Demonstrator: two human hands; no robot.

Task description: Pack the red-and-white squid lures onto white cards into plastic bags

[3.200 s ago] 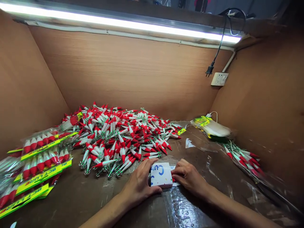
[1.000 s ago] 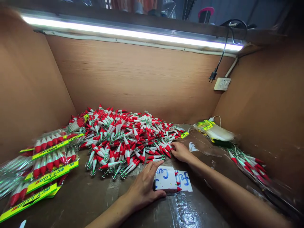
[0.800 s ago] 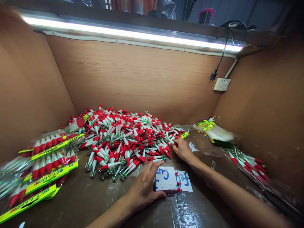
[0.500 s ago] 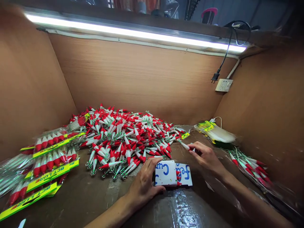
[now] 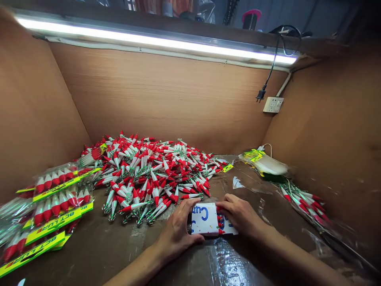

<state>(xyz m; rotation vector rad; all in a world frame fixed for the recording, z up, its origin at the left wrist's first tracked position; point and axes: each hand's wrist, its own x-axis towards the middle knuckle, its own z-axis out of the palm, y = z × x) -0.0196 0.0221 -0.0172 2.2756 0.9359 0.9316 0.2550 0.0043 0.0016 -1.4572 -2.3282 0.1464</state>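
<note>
My left hand [image 5: 179, 225] is closed around the left end of a small white folded card sleeve [image 5: 205, 223] with blue handwriting. Red tips of fishing lures [image 5: 220, 231] stick out of the sleeve's right side, over a lettered white flap. At that side my right hand [image 5: 242, 214] pinches a lure by its red end [image 5: 218, 208], its fingers hiding most of it. Beyond my left hand lies a big heap of red-and-white lures [image 5: 154, 171] with green-tinted hooks.
Packed lures with yellow header cards [image 5: 59, 222] are stacked at the left. Clear bags [image 5: 269, 163] and a bundle of lures [image 5: 306, 204] lie at the right. A black plug [image 5: 260, 94] hangs by a wall socket [image 5: 273, 105]. Brown panels enclose the table.
My right hand has moved left and down, bringing the lure from beside the heap to the sleeve's right side. My left hand keeps hold of the sleeve. The view has shifted slightly.
</note>
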